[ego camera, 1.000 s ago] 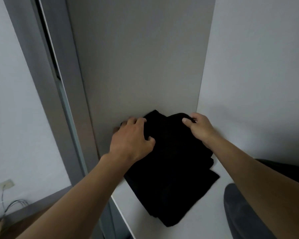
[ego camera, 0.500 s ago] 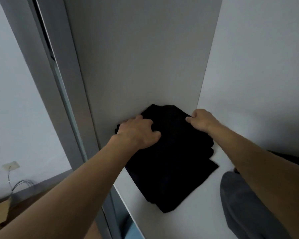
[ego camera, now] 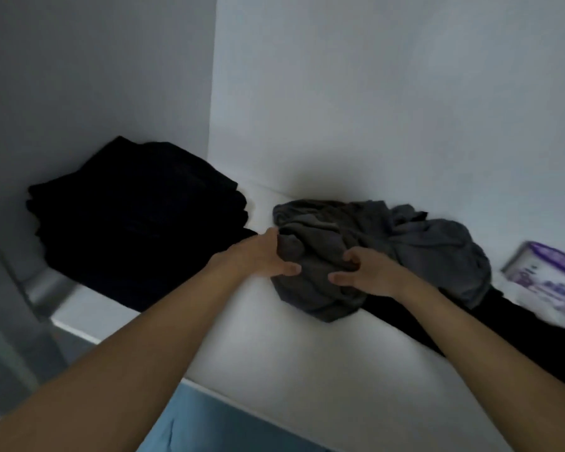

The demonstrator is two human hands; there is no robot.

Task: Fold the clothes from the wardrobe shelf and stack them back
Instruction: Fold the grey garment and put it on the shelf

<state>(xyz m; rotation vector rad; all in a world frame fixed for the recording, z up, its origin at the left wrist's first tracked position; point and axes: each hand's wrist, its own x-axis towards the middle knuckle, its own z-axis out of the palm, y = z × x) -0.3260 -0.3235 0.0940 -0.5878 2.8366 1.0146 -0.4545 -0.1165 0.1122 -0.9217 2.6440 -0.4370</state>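
i see the right hand (ego camera: 362, 272) clutching the front of the crumpled grey garment (ego camera: 421, 252), its fingers curled into the cloth. the left hand (ego camera: 258, 256) lies against the garment's left side with its thumb across the fabric; i cannot tell whether it grips. the garment sits on the white shelf (ego camera: 274, 337) near the back edge, partly over a black cloth (ego camera: 490, 324). the folded black stack (ego camera: 137, 216) fills the shelf's back left corner. a blurred purple-and-white pack (ego camera: 548, 275) lies toward the right end.
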